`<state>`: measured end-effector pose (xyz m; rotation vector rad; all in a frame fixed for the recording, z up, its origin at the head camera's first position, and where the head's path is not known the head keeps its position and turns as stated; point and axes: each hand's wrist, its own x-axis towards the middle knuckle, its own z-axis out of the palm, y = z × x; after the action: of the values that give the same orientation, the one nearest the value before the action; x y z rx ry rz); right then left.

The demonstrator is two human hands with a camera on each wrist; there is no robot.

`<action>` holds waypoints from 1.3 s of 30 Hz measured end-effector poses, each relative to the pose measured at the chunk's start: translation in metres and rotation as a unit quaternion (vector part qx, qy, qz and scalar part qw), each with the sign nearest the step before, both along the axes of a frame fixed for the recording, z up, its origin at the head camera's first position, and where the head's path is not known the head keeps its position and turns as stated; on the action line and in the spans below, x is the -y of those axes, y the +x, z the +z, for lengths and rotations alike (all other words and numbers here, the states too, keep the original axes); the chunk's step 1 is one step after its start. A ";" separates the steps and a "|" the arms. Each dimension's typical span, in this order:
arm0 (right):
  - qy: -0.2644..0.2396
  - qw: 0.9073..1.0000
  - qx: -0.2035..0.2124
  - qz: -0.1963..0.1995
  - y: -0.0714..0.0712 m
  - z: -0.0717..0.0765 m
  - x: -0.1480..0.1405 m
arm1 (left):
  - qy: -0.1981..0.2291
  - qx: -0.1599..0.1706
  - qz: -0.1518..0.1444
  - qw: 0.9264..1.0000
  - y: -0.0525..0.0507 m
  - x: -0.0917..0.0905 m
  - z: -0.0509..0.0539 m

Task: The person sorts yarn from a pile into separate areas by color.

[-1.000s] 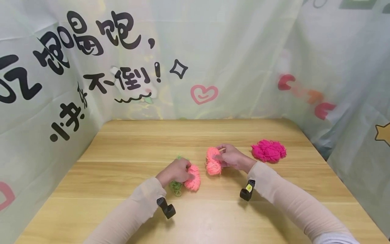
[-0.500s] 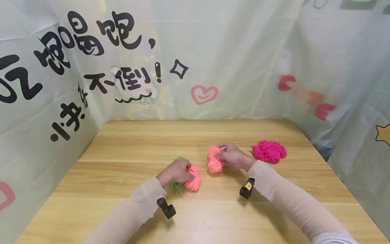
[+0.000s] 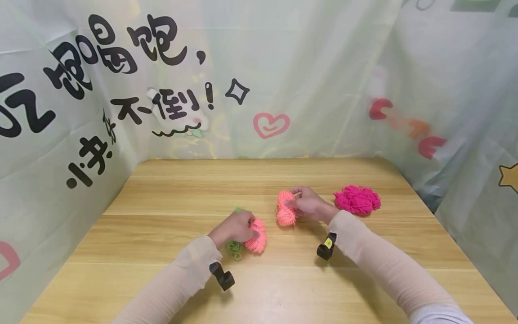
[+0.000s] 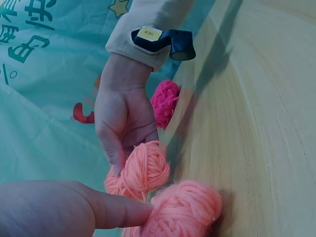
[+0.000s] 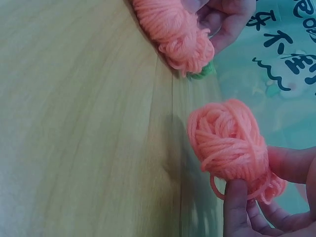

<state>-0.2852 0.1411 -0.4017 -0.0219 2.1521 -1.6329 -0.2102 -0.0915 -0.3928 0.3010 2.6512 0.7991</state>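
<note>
In the head view my left hand (image 3: 238, 227) grips a coral-pink yarn skein (image 3: 258, 237) near the middle of the table. Green yarn (image 3: 234, 250) lies loosely under and beside that hand, partly covered by it. To the right and farther back, my right hand (image 3: 310, 203) pinches a second coral-pink yarn skein (image 3: 286, 209) between thumb and fingers. The right wrist view shows this skein (image 5: 227, 140) raised off the tabletop, with a loose loop hanging from it. The left thumb (image 4: 121, 211) presses on the left skein (image 4: 186, 210) in the left wrist view.
A magenta yarn bundle (image 3: 357, 200) lies on the wooden table (image 3: 279, 288), right of my right hand. Printed cloth (image 3: 315, 81) hangs behind the table and along both sides. Each sleeve carries a small black wrist camera (image 3: 222, 276).
My right hand has moved slightly away from me, taking its coral-pink skein along. The left hand and its skein stay nearly still.
</note>
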 end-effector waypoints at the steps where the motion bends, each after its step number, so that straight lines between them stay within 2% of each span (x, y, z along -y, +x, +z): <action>1: 0.000 1.000 0.000 0.000 0.000 0.000 0.000 | 0.001 0.002 0.002 1.000 0.000 -0.001 0.000; 8: 0.003 1.000 -0.003 -0.006 -0.005 -0.001 -0.002 | 0.024 0.013 0.013 1.000 0.001 -0.003 -0.002; 18: -0.001 1.000 -0.008 -0.005 -0.009 0.000 -0.005 | 0.053 0.007 0.011 0.999 0.000 -0.005 0.000; 28: -0.020 1.000 -0.002 -0.011 -0.012 0.001 -0.009 | 0.083 0.000 0.017 0.996 -0.007 -0.006 0.006; 39: -0.012 1.000 -0.003 -0.016 -0.016 -0.001 -0.010 | 0.101 -0.004 0.021 0.995 -0.015 -0.011 0.013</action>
<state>-0.3011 0.1516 -0.4027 0.0010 2.1485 -1.6784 -0.2249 -0.0803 -0.3802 0.3010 2.5953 1.0835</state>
